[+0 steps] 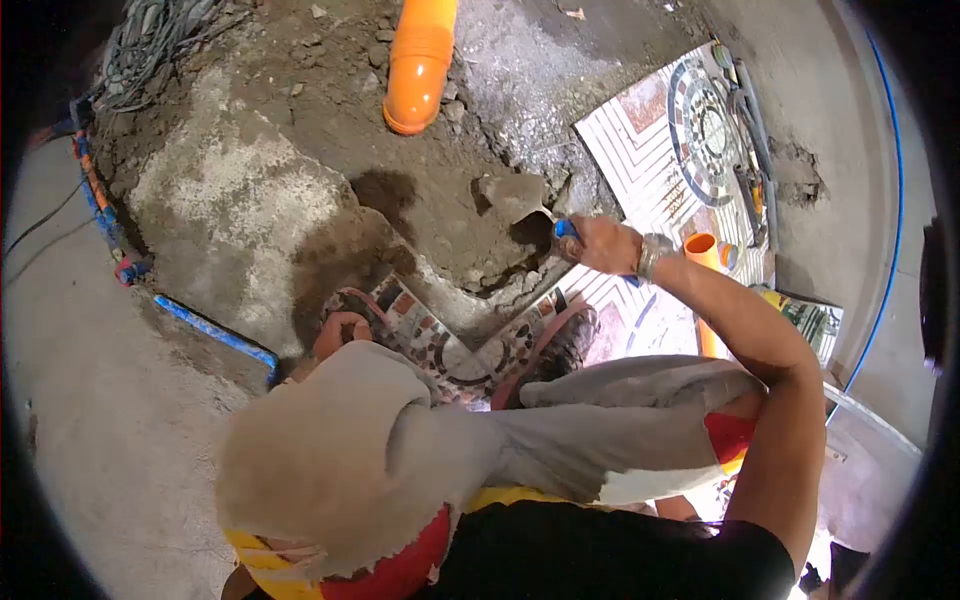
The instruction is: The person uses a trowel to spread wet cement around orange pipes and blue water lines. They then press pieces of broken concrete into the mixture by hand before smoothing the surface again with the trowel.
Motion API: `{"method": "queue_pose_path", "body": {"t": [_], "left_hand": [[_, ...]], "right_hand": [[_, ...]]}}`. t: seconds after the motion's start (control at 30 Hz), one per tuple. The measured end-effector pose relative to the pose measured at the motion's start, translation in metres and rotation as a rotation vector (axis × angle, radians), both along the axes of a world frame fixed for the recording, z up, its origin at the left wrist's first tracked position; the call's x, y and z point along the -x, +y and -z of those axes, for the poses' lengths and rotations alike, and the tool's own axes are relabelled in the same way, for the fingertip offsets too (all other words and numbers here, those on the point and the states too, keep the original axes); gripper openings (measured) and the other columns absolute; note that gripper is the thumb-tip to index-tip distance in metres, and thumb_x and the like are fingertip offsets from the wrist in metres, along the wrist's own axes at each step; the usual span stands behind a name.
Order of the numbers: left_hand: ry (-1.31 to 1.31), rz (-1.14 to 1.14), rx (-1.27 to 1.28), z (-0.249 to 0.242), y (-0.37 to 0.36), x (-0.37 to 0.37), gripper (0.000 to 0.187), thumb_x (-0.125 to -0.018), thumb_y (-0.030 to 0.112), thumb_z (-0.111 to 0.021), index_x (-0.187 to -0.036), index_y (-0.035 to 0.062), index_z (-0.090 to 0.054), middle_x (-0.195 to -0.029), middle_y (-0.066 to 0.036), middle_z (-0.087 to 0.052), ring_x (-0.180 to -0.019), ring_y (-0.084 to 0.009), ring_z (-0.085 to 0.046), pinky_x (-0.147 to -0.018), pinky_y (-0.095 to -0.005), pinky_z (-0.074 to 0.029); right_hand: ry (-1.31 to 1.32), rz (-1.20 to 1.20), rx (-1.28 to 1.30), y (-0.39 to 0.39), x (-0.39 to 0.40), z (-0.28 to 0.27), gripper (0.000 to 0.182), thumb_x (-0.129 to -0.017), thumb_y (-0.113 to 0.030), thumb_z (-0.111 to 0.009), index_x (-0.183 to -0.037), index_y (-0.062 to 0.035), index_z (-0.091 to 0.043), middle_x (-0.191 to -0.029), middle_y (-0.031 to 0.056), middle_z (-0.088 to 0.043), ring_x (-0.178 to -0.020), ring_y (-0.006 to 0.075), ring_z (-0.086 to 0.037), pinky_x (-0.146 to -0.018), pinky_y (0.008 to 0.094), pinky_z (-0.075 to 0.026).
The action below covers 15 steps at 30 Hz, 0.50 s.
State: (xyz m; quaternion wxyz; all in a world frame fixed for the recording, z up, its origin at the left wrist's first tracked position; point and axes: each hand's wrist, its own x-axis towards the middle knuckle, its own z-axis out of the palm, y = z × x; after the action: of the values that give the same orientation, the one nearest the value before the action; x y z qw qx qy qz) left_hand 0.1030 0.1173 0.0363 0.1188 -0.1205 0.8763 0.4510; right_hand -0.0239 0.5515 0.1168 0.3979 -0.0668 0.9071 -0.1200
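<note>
Beyond the grey cloth trousers, the left bare hand; its hold I cannot tell.
Farther right, the right bare hand is closed around a blue-handled metal trowel at brown soil; far, an orange plastic pipe.

An orange pipe blocks beyond open soil.

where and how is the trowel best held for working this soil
The trowel is probably best gripped by its blue handle, coming from the person's right, where the right hand grips it now. The blade points away from that side, over the soil, so the fingers should stay clear of it.
</note>
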Motion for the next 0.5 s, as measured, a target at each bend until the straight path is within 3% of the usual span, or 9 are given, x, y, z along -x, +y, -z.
{"method": "queue_pose_path", "body": {"t": [0.1, 0.17, 0.37, 0.43, 0.5], "left_hand": [[0.004, 0.005, -0.006, 0.001, -0.002, 0.001, 0.017, -0.091, 0.021, -0.068, -0.101, 0.0079, -0.064, -0.077, -0.002, -0.063, -0.068, -0.0104, -0.057, -0.064, -0.0277, -0.048], [0.004, 0.001, -0.009, 0.001, -0.002, 0.0, 0.017, -0.091, 0.021, -0.068, -0.101, 0.0079, -0.064, -0.078, -0.002, -0.063, -0.068, -0.0105, -0.057, -0.064, -0.0277, -0.048], [0.007, -0.001, -0.016, 0.001, 0.001, 0.003, 0.018, -0.091, 0.021, -0.068, -0.102, 0.0077, -0.063, -0.078, -0.002, -0.063, -0.069, -0.0107, -0.057, -0.065, -0.0279, -0.048], [0.005, -0.004, -0.019, 0.0, 0.0, 0.001, 0.018, -0.091, 0.021, -0.068, -0.102, 0.0076, -0.063, -0.078, -0.002, -0.063, -0.069, -0.0108, -0.058, -0.065, -0.0279, -0.048], [0.004, -0.008, -0.023, 0.001, -0.001, 0.002, 0.018, -0.091, 0.021, -0.068, -0.102, 0.0075, -0.063, -0.078, -0.003, -0.063, -0.069, -0.0109, -0.058, -0.065, -0.0279, -0.048]], "right_hand": [[0.089, -0.061, 0.035, -0.002, 0.048, 0.015, 0.034, -0.095, -0.033, -0.054, -0.113, -0.0041, -0.058, -0.079, 0.0266, -0.068, -0.074, 0.0442, -0.069, -0.066, 0.0526, -0.055], [0.243, 0.025, 0.018, -0.009, 0.081, 0.028, 0.031, -0.098, -0.032, -0.051, -0.109, -0.0033, -0.056, -0.079, 0.0245, -0.069, -0.073, 0.0415, -0.069, -0.065, 0.051, -0.055], [0.301, -0.017, -0.038, -0.035, 0.139, 0.059, 0.027, -0.101, -0.029, -0.049, -0.104, -0.0033, -0.057, -0.078, 0.0226, -0.068, -0.07, 0.0357, -0.07, -0.063, 0.0469, -0.055], [0.036, -0.089, 0.033, -0.02, 0.124, 0.049, 0.032, -0.102, -0.033, -0.047, -0.104, -0.0023, -0.056, -0.076, 0.0223, -0.067, -0.067, 0.0384, -0.067, -0.066, 0.0496, -0.054], [-0.037, -0.128, -0.069, -0.006, 0.105, 0.019, 0.032, -0.102, -0.033, -0.047, -0.104, -0.0031, -0.057, -0.076, 0.0215, -0.067, -0.067, 0.0368, -0.067, -0.066, 0.0487, -0.054]]}}
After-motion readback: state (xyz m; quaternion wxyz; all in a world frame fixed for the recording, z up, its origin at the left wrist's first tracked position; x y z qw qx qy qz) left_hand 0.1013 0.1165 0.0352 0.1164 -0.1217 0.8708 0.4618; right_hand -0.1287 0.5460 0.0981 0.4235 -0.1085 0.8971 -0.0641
